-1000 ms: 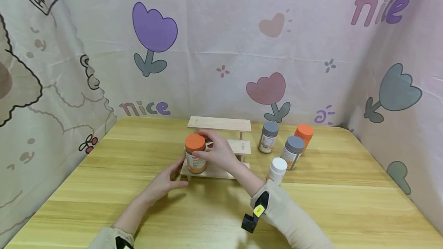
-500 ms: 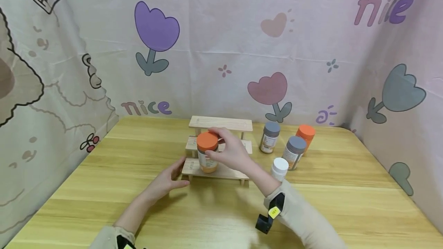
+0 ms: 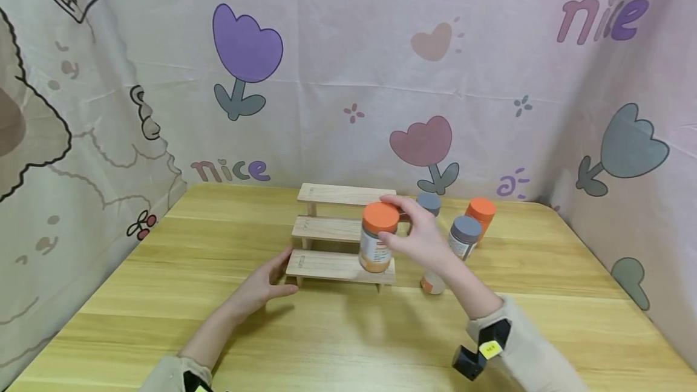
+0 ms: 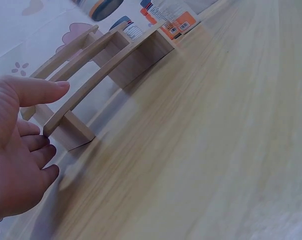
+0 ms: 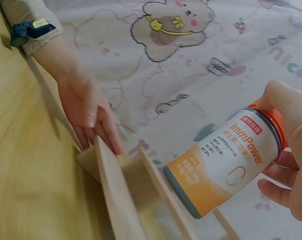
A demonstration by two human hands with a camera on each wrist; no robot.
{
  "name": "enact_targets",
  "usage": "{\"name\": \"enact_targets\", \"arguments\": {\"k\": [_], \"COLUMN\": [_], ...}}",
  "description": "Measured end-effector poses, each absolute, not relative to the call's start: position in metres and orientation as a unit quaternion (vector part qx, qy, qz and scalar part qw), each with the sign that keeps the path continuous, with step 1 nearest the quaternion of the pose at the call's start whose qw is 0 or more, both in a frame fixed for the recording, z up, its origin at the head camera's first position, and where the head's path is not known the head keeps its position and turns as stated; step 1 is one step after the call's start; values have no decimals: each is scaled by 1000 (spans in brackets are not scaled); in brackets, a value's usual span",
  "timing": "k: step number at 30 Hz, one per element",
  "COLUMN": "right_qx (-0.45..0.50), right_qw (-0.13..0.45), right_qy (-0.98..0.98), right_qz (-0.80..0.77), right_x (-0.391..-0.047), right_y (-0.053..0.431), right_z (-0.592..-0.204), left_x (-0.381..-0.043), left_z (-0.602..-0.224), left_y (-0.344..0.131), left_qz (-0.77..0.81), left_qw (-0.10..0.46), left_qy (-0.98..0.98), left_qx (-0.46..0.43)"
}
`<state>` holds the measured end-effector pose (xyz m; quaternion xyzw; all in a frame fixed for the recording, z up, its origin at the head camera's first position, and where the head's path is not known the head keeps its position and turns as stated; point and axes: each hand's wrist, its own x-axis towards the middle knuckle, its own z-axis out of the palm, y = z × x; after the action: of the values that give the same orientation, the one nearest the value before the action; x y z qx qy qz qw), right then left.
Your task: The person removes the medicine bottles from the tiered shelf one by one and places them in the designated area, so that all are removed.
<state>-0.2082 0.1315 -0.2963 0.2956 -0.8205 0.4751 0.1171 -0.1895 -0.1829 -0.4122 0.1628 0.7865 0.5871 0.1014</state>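
A vitamin bottle [image 3: 377,250] with an orange lid and a white-and-orange label is in my right hand [image 3: 422,238], thumb and fingers gripping it around the lid. In the head view it overlaps the right end of a three-step wooden rack [image 3: 327,265]; the left wrist view shows its base [image 4: 102,9] above the shelves. My left hand [image 3: 265,286] is at the rack's left end, fingers relaxed and spread. Its fingertips are right at the end of the lowest shelf in the left wrist view, with the thumb apart above.
Right of the rack stand a grey-lidded bottle [image 3: 429,203] at the back, another grey-lidded bottle [image 3: 465,231], an orange-lidded bottle [image 3: 481,210] and a white bottle [image 3: 432,284], mostly hidden by my right wrist. A printed curtain [image 3: 327,65] hangs behind the wooden table [image 3: 218,210].
My right hand has carried the orange-lidded bottle rightward along the rack, from its left end to its right end. The left hand has kept its place at the rack's left end.
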Motion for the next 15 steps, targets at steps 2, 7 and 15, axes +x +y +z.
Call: {"name": "enact_targets", "arguments": {"k": [2, 7, 15], "right_qx": [289, 277, 255], "right_qw": [129, 167, 232], "right_qy": [-823, -823, -804], "right_qz": [472, 468, 485], "right_x": [-206, -203, -197], "right_y": [143, 171, 213], "right_z": [-293, -286, -277], "left_x": [-189, -190, -189], "left_z": [-412, -412, -412], "left_y": [-183, -184, -182], "left_qz": [585, 581, 586], "left_qw": [100, 98, 102], "left_qy": [789, 793, 790], "left_qx": [159, 155, 151]}}
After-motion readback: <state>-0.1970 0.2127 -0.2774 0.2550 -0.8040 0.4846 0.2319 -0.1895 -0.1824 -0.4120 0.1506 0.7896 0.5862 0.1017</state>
